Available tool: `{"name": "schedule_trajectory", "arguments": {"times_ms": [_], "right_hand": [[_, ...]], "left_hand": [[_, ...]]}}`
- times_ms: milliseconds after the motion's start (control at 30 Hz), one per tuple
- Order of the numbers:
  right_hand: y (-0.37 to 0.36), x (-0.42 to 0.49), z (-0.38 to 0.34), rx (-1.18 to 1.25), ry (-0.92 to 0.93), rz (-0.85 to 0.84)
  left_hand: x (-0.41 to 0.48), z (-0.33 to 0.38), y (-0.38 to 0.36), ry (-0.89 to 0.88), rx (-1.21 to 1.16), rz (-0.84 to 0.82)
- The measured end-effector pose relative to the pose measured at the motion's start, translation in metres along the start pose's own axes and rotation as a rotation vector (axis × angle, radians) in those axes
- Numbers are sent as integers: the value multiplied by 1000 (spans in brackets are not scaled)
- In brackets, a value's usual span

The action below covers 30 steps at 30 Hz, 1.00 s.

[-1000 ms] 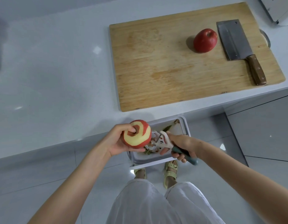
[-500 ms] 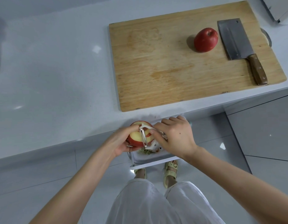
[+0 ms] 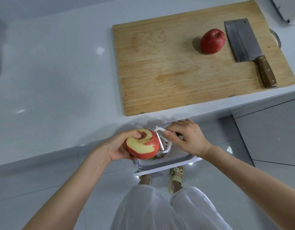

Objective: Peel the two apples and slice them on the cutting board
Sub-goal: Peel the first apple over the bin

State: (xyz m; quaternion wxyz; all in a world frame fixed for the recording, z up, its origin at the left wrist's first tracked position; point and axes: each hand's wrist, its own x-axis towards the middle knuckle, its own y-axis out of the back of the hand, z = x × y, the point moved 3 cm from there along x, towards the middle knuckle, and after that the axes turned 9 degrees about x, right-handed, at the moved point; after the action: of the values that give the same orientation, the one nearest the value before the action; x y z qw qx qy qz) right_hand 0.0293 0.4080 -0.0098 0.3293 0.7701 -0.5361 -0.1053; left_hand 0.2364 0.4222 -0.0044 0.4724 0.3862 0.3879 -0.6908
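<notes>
- Left hand [image 3: 117,146] cups the part-peeled apple [image 3: 141,147] just off the desk's [image 3: 60,80] near edge.
- Right hand [image 3: 188,138] grips the peeler [image 3: 160,141] — blade lying along the apple's right flank.
- Second apple [image 3: 212,41] — unpeeled — sits on the cutting board [image 3: 160,72].

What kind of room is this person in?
Most likely a home kitchen: a cleaver lies on a wooden cutting board on a pale countertop, and a scrap bin sits below the half-peeled apple.

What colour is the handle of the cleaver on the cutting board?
The cleaver handle is brown wood; the head view shows it best.
</notes>
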Motion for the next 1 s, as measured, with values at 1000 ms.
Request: {"name": "schedule_trajectory", "arguments": {"times_ms": [1000], "right_hand": [[-21,-28,-12,784,-720,-183]], "left_hand": [[10,-13,-19,-49,-315,-15]]}}
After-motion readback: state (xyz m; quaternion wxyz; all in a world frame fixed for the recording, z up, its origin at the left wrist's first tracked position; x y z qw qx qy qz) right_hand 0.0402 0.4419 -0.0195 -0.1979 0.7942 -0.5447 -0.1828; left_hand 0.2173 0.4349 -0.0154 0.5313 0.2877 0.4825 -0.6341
